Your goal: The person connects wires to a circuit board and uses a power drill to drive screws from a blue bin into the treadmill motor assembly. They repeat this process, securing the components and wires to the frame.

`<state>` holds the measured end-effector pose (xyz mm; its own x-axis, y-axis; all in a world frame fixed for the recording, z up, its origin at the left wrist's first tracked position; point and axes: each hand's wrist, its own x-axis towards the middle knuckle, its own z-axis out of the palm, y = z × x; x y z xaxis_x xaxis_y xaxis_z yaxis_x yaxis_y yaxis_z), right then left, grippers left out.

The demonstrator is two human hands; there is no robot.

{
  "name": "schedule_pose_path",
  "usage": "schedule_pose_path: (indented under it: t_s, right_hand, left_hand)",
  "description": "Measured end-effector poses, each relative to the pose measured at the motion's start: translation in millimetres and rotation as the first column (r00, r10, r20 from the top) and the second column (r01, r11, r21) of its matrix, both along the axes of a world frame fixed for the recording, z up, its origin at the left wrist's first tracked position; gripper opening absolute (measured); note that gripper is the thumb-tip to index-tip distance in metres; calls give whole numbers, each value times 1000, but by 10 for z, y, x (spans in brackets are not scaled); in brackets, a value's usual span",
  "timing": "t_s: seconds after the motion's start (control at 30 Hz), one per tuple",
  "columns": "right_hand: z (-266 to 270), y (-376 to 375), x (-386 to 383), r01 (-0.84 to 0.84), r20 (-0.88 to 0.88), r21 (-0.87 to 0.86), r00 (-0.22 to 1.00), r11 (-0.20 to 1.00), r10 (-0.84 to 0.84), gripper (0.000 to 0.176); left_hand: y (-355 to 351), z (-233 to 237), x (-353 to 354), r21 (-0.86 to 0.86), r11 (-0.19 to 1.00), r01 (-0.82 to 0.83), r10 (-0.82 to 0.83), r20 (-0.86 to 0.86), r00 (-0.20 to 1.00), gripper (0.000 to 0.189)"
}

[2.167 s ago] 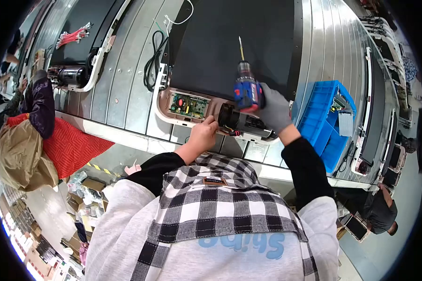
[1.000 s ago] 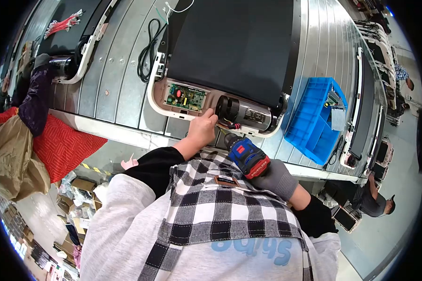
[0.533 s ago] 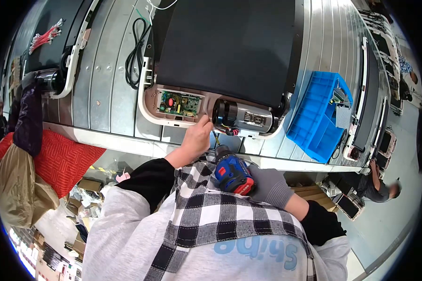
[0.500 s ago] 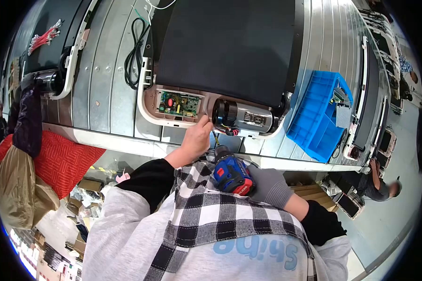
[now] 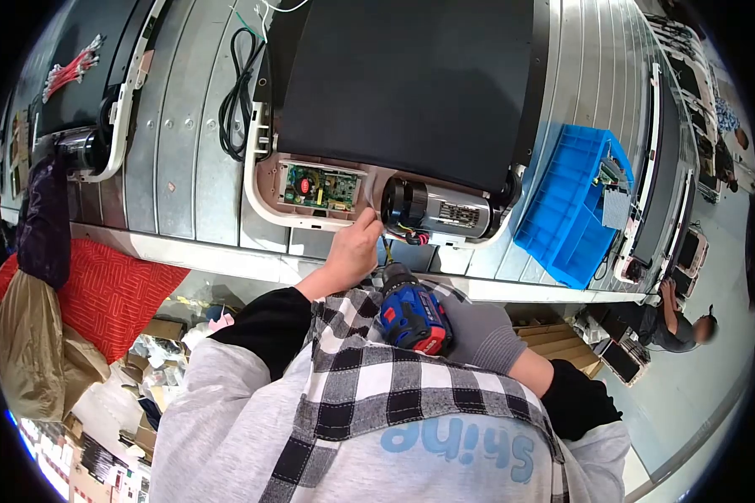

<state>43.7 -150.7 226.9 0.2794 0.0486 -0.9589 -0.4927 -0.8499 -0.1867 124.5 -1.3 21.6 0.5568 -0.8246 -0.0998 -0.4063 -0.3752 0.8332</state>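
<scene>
My bare left hand [image 5: 352, 249] is closed in a pinch at the front rim of the pale housing [image 5: 268, 210]; whatever its fingertips hold is hidden. My right hand [image 5: 481, 329], in a grey glove, grips a blue and red cordless drill [image 5: 413, 317]. The drill's bit points up toward the rim, just right of the left fingertips. Inside the housing, a green circuit board [image 5: 320, 188] lies to the left and a cylindrical motor [image 5: 457, 211] to the right. Thin coloured wires [image 5: 413, 237] run at the motor's front. Behind them stretches a black treadmill belt [image 5: 403, 84].
A blue bin [image 5: 562, 210] with circuit boards in it stands right of the unit. A coiled black cable [image 5: 236, 109] lies on the metal slats to the left. Similar units flank both sides. A red patterned cloth [image 5: 113, 293] hangs at left; a person [image 5: 675, 327] is at far right.
The drill's body has tipped slightly, its rear end shifting a little left and down. My left hand stays at the rim. The view has shifted very slightly.
</scene>
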Motion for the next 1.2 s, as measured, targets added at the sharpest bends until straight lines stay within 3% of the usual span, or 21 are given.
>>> schedule_pose_path:
  t_s: [0.3,0.4,0.5,0.93,1.07,1.2]
  right_hand:
    - [-53,-90,-37,-8,-10,-2,1000,1000,8,56]
    - [-103,-125,-135,-24,71,7,997,1000,23,70]
    - [-114,-145,-104,-40,69,9,997,999,39,70]
    - [-75,-240,120,-220,123,3,968,976,218,51]
    - [-60,-306,199,-292,158,11,945,956,286,46]
    - [34,-391,-112,-248,248,-25,937,968,247,41]
  left_hand:
    - [-12,-5,-23,13,1000,-21,21,17,1000,15]
    - [-19,21,-24,21,1000,-21,20,16,1000,15]
    - [-35,13,-25,16,999,-32,32,26,999,15]
    - [-13,-96,-144,15,997,-72,70,104,992,13]
    - [-21,-178,-173,118,990,-79,58,171,984,9]
    - [8,-88,-181,26,985,-168,161,184,970,12]
